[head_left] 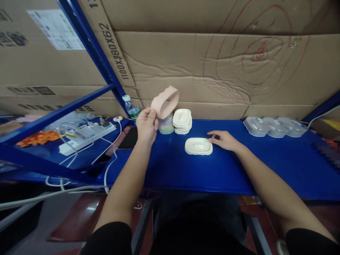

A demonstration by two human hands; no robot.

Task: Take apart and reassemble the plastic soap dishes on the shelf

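My left hand [147,124] pinches a peach-coloured oval band [165,102], a bottomless ring with one wavy edge, raised above the table. Flat on the blue table lies a cream oval lid-like piece [198,146] with a long recess in its middle. At its right end, the fingertips of my right hand [222,139] touch the rim; thumb and forefinger are apart. Behind, a stack of similar cream pieces [182,121] stands beside a round translucent container [166,127] with a greenish lower part, partly hidden by the band and my left hand.
Three clear plastic containers [276,127] line the back right of the table [278,166]. To the left are a water bottle [130,107], a dark phone [128,138], a white power strip [87,139] with cables, and orange pieces [39,137]. A blue frame post [92,46] rises at left.
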